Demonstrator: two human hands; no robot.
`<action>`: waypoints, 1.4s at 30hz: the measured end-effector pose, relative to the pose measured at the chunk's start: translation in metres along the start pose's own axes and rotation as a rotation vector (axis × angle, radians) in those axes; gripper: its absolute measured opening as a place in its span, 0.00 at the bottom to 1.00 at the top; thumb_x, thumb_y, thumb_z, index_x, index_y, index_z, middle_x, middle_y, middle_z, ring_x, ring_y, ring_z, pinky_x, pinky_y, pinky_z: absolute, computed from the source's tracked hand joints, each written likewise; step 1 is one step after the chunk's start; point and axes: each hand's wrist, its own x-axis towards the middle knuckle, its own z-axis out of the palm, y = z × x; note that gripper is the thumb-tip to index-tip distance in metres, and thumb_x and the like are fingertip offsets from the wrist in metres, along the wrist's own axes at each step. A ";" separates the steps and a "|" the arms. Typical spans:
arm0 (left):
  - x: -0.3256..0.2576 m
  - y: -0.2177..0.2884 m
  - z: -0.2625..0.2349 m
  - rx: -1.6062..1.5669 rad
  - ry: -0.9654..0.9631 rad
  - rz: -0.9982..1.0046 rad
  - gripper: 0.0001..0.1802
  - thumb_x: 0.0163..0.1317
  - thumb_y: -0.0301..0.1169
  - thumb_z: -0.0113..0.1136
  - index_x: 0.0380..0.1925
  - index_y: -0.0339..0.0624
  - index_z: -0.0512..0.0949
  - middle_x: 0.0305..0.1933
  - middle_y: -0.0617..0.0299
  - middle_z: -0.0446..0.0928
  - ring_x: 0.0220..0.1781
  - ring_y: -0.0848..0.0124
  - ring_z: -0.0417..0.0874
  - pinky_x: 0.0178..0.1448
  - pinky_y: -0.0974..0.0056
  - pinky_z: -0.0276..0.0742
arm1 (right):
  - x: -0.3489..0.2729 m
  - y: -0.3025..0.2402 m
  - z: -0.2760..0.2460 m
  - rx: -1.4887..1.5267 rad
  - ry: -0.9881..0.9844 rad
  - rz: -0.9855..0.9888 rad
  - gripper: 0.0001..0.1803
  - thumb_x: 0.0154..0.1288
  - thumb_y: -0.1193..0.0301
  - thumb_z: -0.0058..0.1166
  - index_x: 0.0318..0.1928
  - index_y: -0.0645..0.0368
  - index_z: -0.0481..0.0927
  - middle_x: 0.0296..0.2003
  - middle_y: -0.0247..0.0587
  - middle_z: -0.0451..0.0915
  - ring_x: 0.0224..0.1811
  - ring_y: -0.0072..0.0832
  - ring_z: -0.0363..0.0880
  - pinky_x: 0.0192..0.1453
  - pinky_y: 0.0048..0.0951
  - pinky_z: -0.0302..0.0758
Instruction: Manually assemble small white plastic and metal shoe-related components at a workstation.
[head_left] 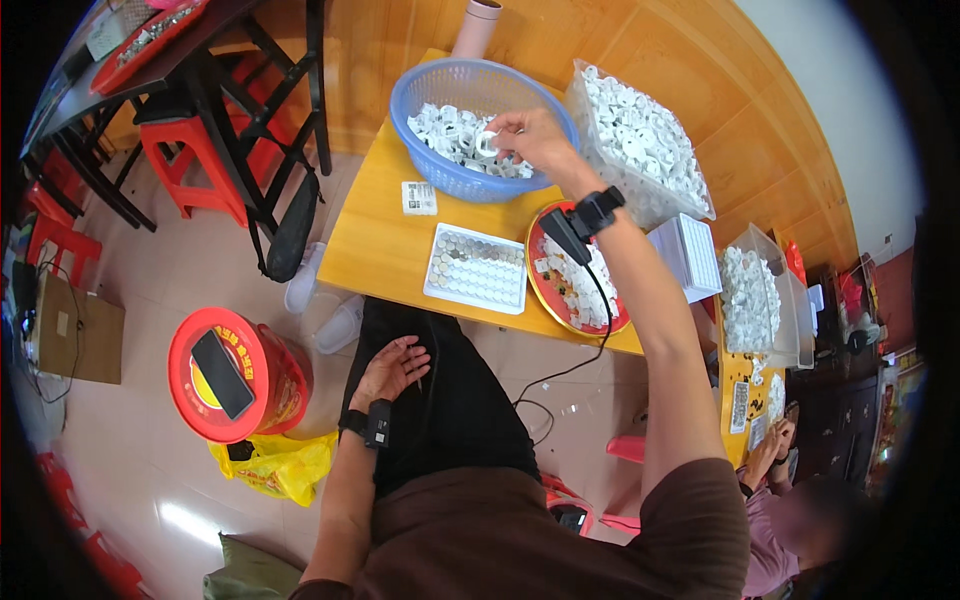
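Observation:
My right hand (530,138) reaches over a blue plastic basket (425,170) and pinches a small white round plastic part (487,144). Many similar white parts (447,130) lie loose in that basket. On my thigh, palm up, rests my left hand (395,370) with its fingers apart and nothing in it. In front of me on the yellow table (362,245) is a white tray (476,268) with rows of slots, the far rows filled with round greyish pieces. Under my right forearm sits a red round tray (540,277) with small white pieces.
A clear bin (640,140) of white parts and stacked white trays (687,255) stand right of the basket. A red bucket (285,375) with a phone (222,372) on top stands left of my legs. Another person (785,535) works at the right. A cable (565,372) hangs from my right wrist.

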 end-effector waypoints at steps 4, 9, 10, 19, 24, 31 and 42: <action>0.005 0.005 0.000 0.027 -0.067 -0.006 0.17 0.65 0.38 0.52 0.48 0.38 0.72 0.42 0.55 0.78 0.46 0.65 0.80 0.53 0.57 0.76 | -0.056 -0.036 -0.001 0.140 -0.073 -0.166 0.09 0.58 0.75 0.53 0.39 0.63 0.80 0.26 0.34 0.79 0.26 0.16 0.77 0.26 0.17 0.68; -0.010 0.024 0.038 0.114 -0.288 0.035 0.18 0.67 0.38 0.48 0.50 0.36 0.71 0.44 0.53 0.78 0.45 0.67 0.81 0.50 0.62 0.78 | -0.145 -0.004 0.046 0.310 -0.180 -0.087 0.08 0.60 0.75 0.53 0.40 0.61 0.79 0.26 0.28 0.78 0.24 0.11 0.72 0.27 0.14 0.66; -0.017 0.026 0.050 0.104 -0.264 0.029 0.18 0.67 0.38 0.48 0.50 0.36 0.71 0.44 0.53 0.78 0.45 0.67 0.81 0.50 0.62 0.78 | -0.158 0.012 0.061 0.221 -0.198 -0.144 0.08 0.59 0.76 0.54 0.40 0.60 0.80 0.26 0.27 0.77 0.25 0.10 0.71 0.29 0.15 0.67; 0.002 0.008 0.098 0.234 -0.187 0.229 0.20 0.64 0.29 0.53 0.56 0.37 0.70 0.50 0.56 0.74 0.50 0.70 0.77 0.53 0.63 0.78 | -0.204 0.083 0.144 0.476 0.103 0.077 0.07 0.55 0.80 0.58 0.36 0.62 0.79 0.28 0.31 0.74 0.28 0.15 0.75 0.26 0.17 0.68; 0.010 -0.003 0.086 0.235 -0.158 0.213 0.18 0.62 0.27 0.55 0.52 0.36 0.72 0.49 0.56 0.76 0.50 0.69 0.78 0.52 0.63 0.79 | -0.204 0.088 0.143 0.302 0.108 0.083 0.07 0.53 0.81 0.59 0.34 0.61 0.79 0.27 0.35 0.75 0.27 0.19 0.77 0.25 0.19 0.67; 0.011 0.000 0.078 0.143 -0.158 0.246 0.15 0.62 0.25 0.54 0.49 0.35 0.74 0.44 0.59 0.77 0.46 0.73 0.79 0.49 0.67 0.80 | -0.164 0.100 0.105 -0.097 0.408 -0.174 0.05 0.54 0.80 0.55 0.34 0.63 0.79 0.26 0.43 0.74 0.28 0.33 0.77 0.30 0.29 0.70; 0.005 0.000 0.072 0.154 -0.161 0.226 0.14 0.62 0.26 0.55 0.48 0.36 0.74 0.44 0.60 0.77 0.46 0.73 0.79 0.49 0.68 0.80 | -0.130 0.117 0.091 -0.573 0.507 -0.137 0.07 0.54 0.79 0.55 0.35 0.62 0.81 0.29 0.45 0.73 0.31 0.42 0.77 0.34 0.39 0.73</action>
